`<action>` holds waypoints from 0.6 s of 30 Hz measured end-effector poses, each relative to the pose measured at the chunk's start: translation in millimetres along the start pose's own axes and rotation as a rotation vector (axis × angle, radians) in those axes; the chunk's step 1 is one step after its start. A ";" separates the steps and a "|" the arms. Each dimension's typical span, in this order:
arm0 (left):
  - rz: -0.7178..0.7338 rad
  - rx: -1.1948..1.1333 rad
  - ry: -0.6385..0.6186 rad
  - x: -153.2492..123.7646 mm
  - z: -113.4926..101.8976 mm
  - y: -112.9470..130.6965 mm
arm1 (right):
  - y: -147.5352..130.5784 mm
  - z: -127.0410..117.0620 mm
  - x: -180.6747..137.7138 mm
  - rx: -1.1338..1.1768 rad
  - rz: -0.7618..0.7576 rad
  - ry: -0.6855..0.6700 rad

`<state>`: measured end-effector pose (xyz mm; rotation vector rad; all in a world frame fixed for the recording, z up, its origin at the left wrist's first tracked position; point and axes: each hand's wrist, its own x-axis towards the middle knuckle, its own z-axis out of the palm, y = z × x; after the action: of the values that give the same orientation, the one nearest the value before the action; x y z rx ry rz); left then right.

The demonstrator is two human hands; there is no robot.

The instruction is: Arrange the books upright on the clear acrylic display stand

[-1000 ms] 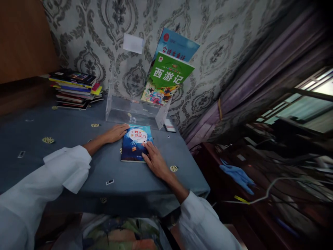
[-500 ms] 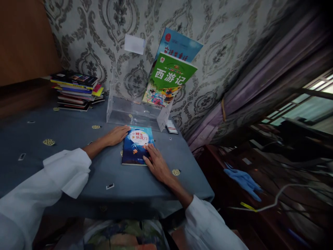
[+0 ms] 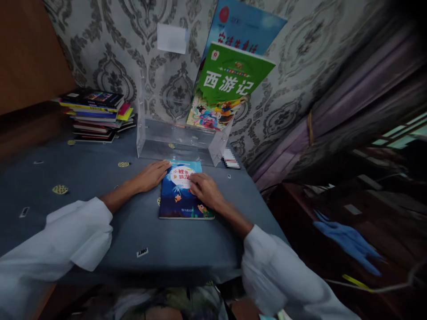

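Note:
A thin blue children's book (image 3: 176, 206) with a cartoon fish cover and red Chinese title lies flat on the table. Along its upper left edge rests my left hand (image 3: 153, 175), open, fingers stretched out and fingertips touching the corner. My right hand (image 3: 206, 190) lies over the right side of the cover. Its fingers are loosely bent, with the tips on the cover near the title and nothing visibly gripped. Just behind the book stands a clear acrylic stand (image 3: 176, 149). A green book (image 3: 230, 84) leans at its right, in front of a blue book (image 3: 247, 26).
A stack of books (image 3: 96, 115) sits at the back left of the cloth-covered table (image 3: 100, 178). A white paper label (image 3: 171, 38) is behind the stand. To the right, a dark red surface holds a blue glove (image 3: 348, 240) and cables; a purple curtain (image 3: 293, 138) hangs nearby.
My right hand has slid up the cover, and its fingers have gone from spread to bent. My left hand stays at the book's upper left corner. The view has shifted slightly.

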<state>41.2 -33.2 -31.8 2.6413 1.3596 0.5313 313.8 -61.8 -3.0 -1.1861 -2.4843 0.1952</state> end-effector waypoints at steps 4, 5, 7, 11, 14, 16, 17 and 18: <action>-0.016 -0.005 -0.018 -1.7 -2.6 4.3 | 21.8 13.4 25.6 -0.002 -0.021 0.018; -0.016 -0.006 -0.022 -2.1 -3.3 5.1 | 28.0 16.2 28.9 0.000 -0.008 0.035; -0.015 -0.006 -0.021 -2.6 -4.4 6.4 | 39.9 21.1 31.9 0.023 0.030 0.083; -0.026 -0.004 -0.030 -2.7 -4.9 7.1 | 57.0 27.4 29.8 0.098 0.076 0.149; -0.041 0.001 -0.043 -2.3 -4.8 7.2 | 62.9 29.3 28.2 0.126 0.103 0.174; -0.035 0.004 -0.040 -2.0 -4.9 7.2 | 64.5 29.5 28.1 0.142 0.114 0.188; -0.027 0.006 -0.037 -2.0 -5.0 7.2 | 64.8 29.3 28.2 0.149 0.117 0.191; -0.022 0.010 -0.035 -2.0 -5.0 7.3 | 65.0 29.1 28.4 0.156 0.119 0.191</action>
<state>43.9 -39.3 -25.7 2.6272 1.3830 0.4754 332.9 2.4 -40.3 -1.2273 -2.1945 0.2877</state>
